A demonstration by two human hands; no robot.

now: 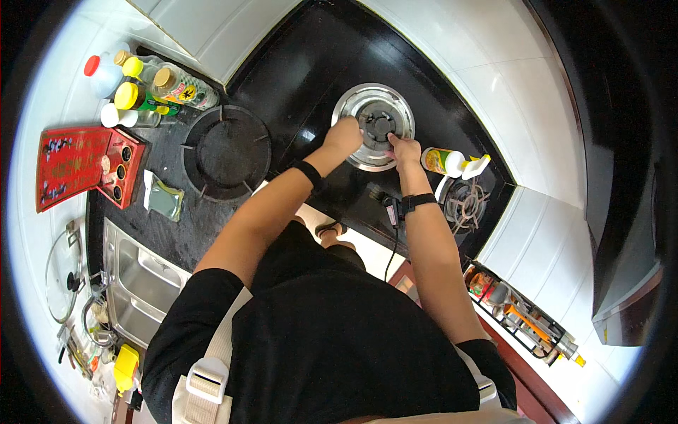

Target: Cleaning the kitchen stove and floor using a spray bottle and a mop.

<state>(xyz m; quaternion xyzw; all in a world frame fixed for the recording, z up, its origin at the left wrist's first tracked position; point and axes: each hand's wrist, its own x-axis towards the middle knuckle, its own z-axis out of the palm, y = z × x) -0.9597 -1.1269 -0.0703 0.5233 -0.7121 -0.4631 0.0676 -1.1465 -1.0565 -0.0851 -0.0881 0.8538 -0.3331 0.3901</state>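
Observation:
A gas stove burner with a round steel drip plate (403, 108) lies before me on the black stove top. My left hand (345, 136), its fingers curled, is over the left edge of the plate; whether it holds something small cannot be told. My right hand (404, 150) is at the plate's lower right, thumb near the burner centre (382, 126) and fingers partly hidden at the rim. Beside the right hand lies a spray bottle (438, 160) with a white and yellow head. A corded handheld device (392, 208) with a brush-like tip lies near my right wrist.
A black round pan support (185, 153) stands left, near a green sponge pack (165, 200). Farther left are capped bottles (185, 87), an open red box (74, 164) and a steel sink (151, 270). A pot support ring (466, 206) lies right; a utensil rack (522, 318) hangs beyond.

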